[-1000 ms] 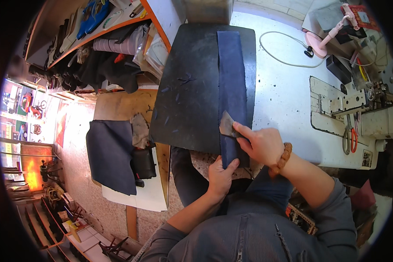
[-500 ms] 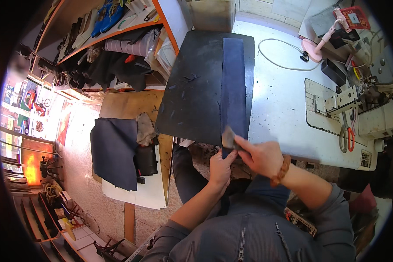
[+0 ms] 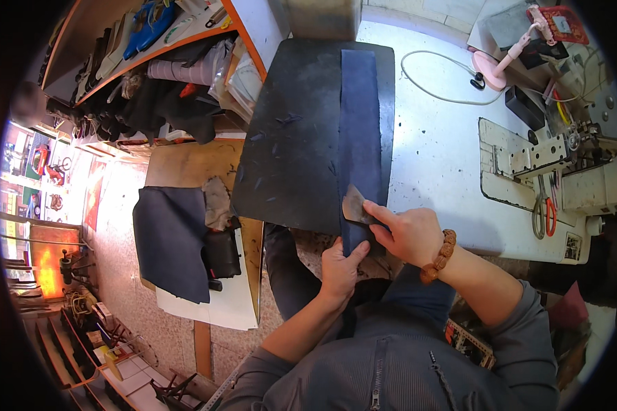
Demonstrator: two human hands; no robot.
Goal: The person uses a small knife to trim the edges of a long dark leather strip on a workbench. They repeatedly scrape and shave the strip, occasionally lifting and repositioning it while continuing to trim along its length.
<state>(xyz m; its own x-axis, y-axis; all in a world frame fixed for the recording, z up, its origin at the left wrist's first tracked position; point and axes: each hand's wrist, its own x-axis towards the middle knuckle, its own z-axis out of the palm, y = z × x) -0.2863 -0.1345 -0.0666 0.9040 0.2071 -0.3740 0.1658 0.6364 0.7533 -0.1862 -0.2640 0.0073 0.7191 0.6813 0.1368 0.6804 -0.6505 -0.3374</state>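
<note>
A long navy strip, leather-like, lies lengthwise along the right side of a dark mat. Its near end hangs past the mat's near edge, where my left hand pinches it with the thumb on top. My right hand grips a flat, wide-bladed knife, index finger stretched along the blade. The blade rests low on the strip near the mat's edge, just beyond my left hand. Whether its edge is cutting in, I cannot tell. Small dark shavings are scattered over the mat.
Right of the mat is a white table with a sewing machine, red-handled scissors and a pink stand. To the left, a dark sheet lies on a lower board. A crammed shelf stands at far left.
My left hand has slid back toward me, so more of the strip's near end shows. The knife now lies flatter, its tip turned slightly left. The whole view has shifted a little.
</note>
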